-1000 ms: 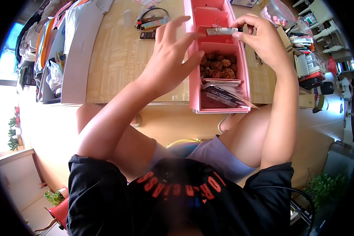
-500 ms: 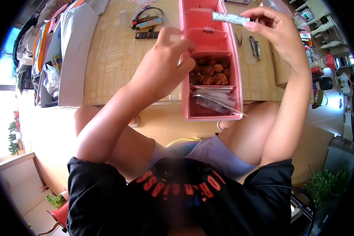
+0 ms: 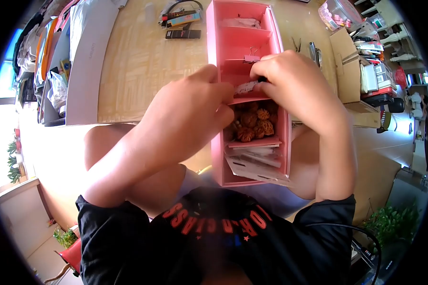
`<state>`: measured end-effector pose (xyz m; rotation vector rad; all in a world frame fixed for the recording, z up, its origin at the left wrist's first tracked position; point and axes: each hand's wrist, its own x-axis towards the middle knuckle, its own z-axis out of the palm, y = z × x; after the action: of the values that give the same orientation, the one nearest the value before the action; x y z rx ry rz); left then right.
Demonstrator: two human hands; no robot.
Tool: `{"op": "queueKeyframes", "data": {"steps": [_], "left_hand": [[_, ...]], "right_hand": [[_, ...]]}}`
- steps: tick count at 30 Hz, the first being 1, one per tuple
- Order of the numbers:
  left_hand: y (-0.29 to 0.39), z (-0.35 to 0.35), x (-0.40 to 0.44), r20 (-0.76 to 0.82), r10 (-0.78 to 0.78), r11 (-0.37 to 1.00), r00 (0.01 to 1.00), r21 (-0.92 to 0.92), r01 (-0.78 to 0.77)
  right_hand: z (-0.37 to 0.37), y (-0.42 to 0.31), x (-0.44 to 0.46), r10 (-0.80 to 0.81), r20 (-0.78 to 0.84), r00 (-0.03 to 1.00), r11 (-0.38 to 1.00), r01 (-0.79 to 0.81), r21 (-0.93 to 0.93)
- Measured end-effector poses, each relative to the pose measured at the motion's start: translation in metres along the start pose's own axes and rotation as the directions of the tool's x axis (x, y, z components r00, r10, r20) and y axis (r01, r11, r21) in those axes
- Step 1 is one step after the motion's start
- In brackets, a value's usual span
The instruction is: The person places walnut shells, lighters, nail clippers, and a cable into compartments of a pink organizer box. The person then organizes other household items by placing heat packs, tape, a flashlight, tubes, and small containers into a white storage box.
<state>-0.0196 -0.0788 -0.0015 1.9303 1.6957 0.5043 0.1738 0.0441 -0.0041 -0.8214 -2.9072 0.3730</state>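
A long pink divided box lies lengthwise before me, its near end over my lap. My right hand pinches the dark end of a slim, white-and-grey patterned stick, held low in a middle compartment. My left hand is closed at the box's left wall, its fingertips close to the stick's other end; what they grip is hidden. Brown, wrinkled nut-like balls fill the compartment nearer me. Flat plastic packets lie in the nearest one. A pink binder clip is in a farther compartment.
Small boxes and a cable lie on the table to the left. Metal clippers and a thin tool lie right of the pink box. A cardboard box stands farther right, and a white box at the left edge.
The pink box has come closer to me. My right hand has brought the patterned stick down and left, from above the box into a compartment. My left hand has shifted slightly nearer me.
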Motion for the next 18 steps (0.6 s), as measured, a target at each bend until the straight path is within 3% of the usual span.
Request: {"op": "queueKeyframes", "data": {"steps": [10, 13, 16, 18], "left_hand": [[-0.007, -0.006, -0.009, 0.115, 0.012, 0.999, 0.993, -0.036, -0.008], [-0.02, -0.012, -0.003, 0.0, -0.002, 0.97, 1.0, -0.244, 0.002], [-0.045, -0.026, 0.017, -0.221, -0.215, 0.949, 0.951, -0.278, 0.15], [-0.077, -0.034, 0.034, -0.366, -0.252, 0.967, 0.896, -0.068, 0.245]], "right_hand": [[0.012, -0.019, -0.001, -0.05, 0.036, 0.998, 0.98, 0.056, -0.191], [0.017, -0.017, -0.004, -0.116, -0.012, 0.993, 0.975, 0.111, -0.193], [0.013, -0.019, -0.004, -0.058, 0.052, 0.997, 0.983, 0.066, -0.171], [0.008, -0.02, -0.002, -0.046, 0.142, 0.989, 0.981, 0.071, -0.18]]}}
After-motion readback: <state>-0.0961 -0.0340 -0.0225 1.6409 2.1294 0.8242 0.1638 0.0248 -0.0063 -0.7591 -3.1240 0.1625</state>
